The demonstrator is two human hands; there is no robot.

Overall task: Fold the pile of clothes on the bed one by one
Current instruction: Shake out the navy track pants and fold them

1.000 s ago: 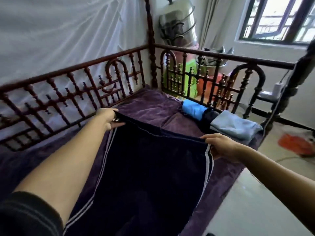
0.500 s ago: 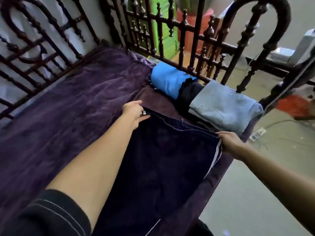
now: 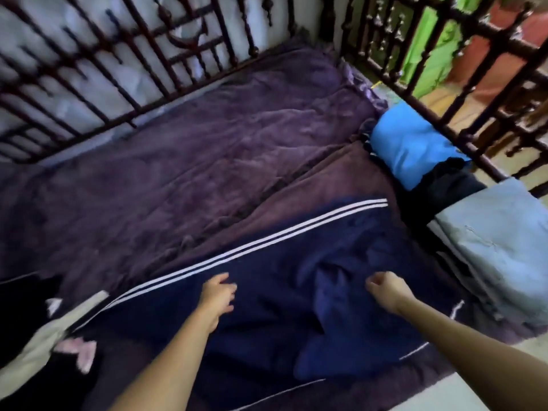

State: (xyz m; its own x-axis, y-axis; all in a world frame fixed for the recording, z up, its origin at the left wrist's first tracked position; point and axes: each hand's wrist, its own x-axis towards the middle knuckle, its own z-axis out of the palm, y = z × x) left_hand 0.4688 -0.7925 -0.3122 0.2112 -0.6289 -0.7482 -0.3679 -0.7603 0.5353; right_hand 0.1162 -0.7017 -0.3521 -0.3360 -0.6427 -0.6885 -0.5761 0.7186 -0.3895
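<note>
The navy trousers (image 3: 267,292), with twin white stripes down one side, lie spread on the purple bedspread (image 3: 207,158) at the near edge of the bed, rumpled into a ridge at the middle. The left hand (image 3: 218,295) is over the cloth just below the stripes, fingers loosely bent and gripping nothing. The right hand (image 3: 385,292) is at the top of the ridge with its fingers curled in; the blur hides whether it pinches cloth, so I cannot tell. Along the right rail, folded clothes lie in a row: a bright blue piece (image 3: 409,143), a dark one (image 3: 444,182), then pale jeans (image 3: 498,232) just beside the trousers. At the near left lies a heap of cream cloth (image 3: 29,345) with a pink scrap (image 3: 80,351). Dark carved rails (image 3: 178,54) fence the far sides.
</note>
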